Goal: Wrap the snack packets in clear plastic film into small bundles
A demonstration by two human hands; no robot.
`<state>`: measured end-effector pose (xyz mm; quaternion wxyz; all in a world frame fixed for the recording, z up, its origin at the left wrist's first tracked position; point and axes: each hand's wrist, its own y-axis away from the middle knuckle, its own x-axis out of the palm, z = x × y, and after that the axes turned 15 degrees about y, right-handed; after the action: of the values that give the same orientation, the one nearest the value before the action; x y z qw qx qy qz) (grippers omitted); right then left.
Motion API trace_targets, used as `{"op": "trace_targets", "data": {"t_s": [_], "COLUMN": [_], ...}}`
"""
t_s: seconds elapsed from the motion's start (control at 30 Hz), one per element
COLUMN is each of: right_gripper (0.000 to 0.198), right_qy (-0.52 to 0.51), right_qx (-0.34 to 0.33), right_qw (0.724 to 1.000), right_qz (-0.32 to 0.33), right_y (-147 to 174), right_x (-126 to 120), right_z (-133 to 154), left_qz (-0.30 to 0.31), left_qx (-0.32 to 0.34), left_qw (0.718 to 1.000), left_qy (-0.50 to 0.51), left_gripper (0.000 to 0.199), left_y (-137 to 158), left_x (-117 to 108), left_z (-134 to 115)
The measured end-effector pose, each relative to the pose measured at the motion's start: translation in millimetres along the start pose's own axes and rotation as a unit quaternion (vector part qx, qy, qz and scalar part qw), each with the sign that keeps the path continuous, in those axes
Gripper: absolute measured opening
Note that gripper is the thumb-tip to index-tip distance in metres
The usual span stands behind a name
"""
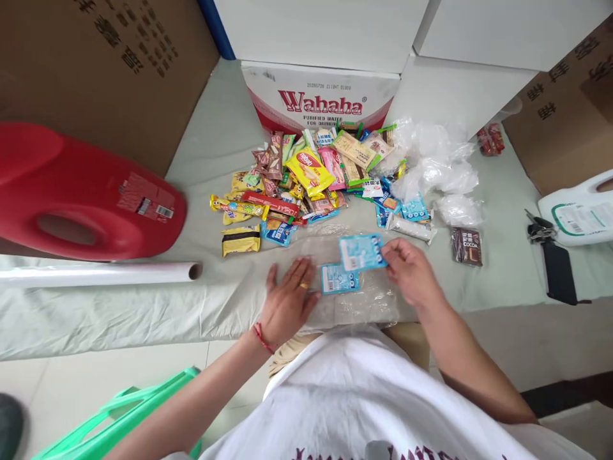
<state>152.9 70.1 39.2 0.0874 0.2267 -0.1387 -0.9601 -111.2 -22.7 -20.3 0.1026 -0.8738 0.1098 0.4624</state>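
Note:
My right hand [412, 271] pinches the right end of a light blue snack packet [363, 252], held just above the table's front part. Below it, a second light blue packet [338, 280] lies flat on a clear plastic bag [373, 305]; whether it is in the bag or on top, I cannot tell. With fingers stretched out, my left hand [290, 300] rests on the left side of that bag and holds nothing. Beyond both hands spreads a heap of wrapped snacks [311, 171], with a yellow packet [241, 241] at its near left edge.
Crumpled clear bags [431, 160] lie right of the heap, near a brown packet [467, 246]. A red jug [96, 191] and a roll of film [119, 273] are at left. Keys [541, 228] and a white bottle [579, 211] sit at right. A Wahaha carton [320, 96] stands behind.

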Motion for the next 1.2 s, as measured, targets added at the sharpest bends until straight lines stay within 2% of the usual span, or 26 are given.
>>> {"op": "trace_targets", "data": {"t_s": [0.1,0.2,0.27,0.37,0.43,0.47,0.53,0.6,0.7,0.77,0.83,0.93,0.97,1.03,1.07,1.1,1.2], "right_gripper": [0.031,0.035,0.038,0.031,0.03,0.029,0.025,0.024,0.036,0.046,0.046,0.043,0.04,0.037,0.038,0.04,0.059], "right_qy": [0.158,0.366,0.438,0.478,0.507,0.524,0.551,0.558,0.54,0.533,0.53,0.48,0.465,0.483,0.518,0.562,0.657], "right_qx": [-0.008,-0.058,-0.165,-0.361,-0.411,-0.411,-0.39,-0.366,-0.354,-0.357,-0.357,-0.361,-0.35,-0.285,-0.232,-0.177,-0.057], "right_qw": [0.987,0.929,0.884,0.795,0.747,0.735,0.729,0.737,0.755,0.758,0.76,0.791,0.807,0.828,0.823,0.805,0.745], "right_qz": [0.029,-0.012,-0.007,0.094,0.126,0.126,0.116,0.109,0.112,0.118,0.119,0.119,0.1,0.018,-0.033,-0.074,-0.099], "right_y": [21,28,28,20,13,10,3,0,1,4,7,0,-8,-30,-44,-59,-97], "right_x": [30,33,31,39,51,57,66,68,66,66,65,51,41,18,5,-6,-24], "right_z": [-15,-16,-10,1,5,6,6,5,1,-1,-3,1,4,10,12,14,11], "left_qz": [-0.026,-0.035,-0.03,-0.025,-0.024,-0.025,-0.027,-0.034,-0.041,-0.04,-0.039,-0.042,-0.042,-0.043,-0.045,-0.047,-0.049], "left_qx": [-0.04,-0.057,-0.055,-0.052,-0.051,-0.051,-0.05,-0.051,-0.05,-0.05,-0.051,-0.053,-0.054,-0.056,-0.057,-0.058,-0.061], "left_qw": [0.999,0.997,0.998,0.998,0.998,0.998,0.997,0.997,0.997,0.997,0.997,0.997,0.997,0.997,0.997,0.997,0.997], "left_qy": [-0.024,-0.034,-0.033,-0.034,-0.038,-0.04,-0.043,-0.045,-0.047,-0.045,-0.041,-0.036,-0.034,-0.031,-0.029,-0.028,-0.024], "left_gripper": [0.063,0.068,0.07,0.07,0.069,0.069,0.07,0.07,0.071,0.071,0.071,0.073,0.073,0.073,0.073,0.073,0.075], "left_y": [21,27,26,23,22,23,24,25,26,26,26,26,26,26,26,26,27], "left_x": [4,7,8,7,7,7,8,9,10,10,10,10,10,10,10,10,9], "left_z": [4,0,-2,-3,-3,-3,-2,-2,-1,-1,0,0,0,0,0,0,0]}}
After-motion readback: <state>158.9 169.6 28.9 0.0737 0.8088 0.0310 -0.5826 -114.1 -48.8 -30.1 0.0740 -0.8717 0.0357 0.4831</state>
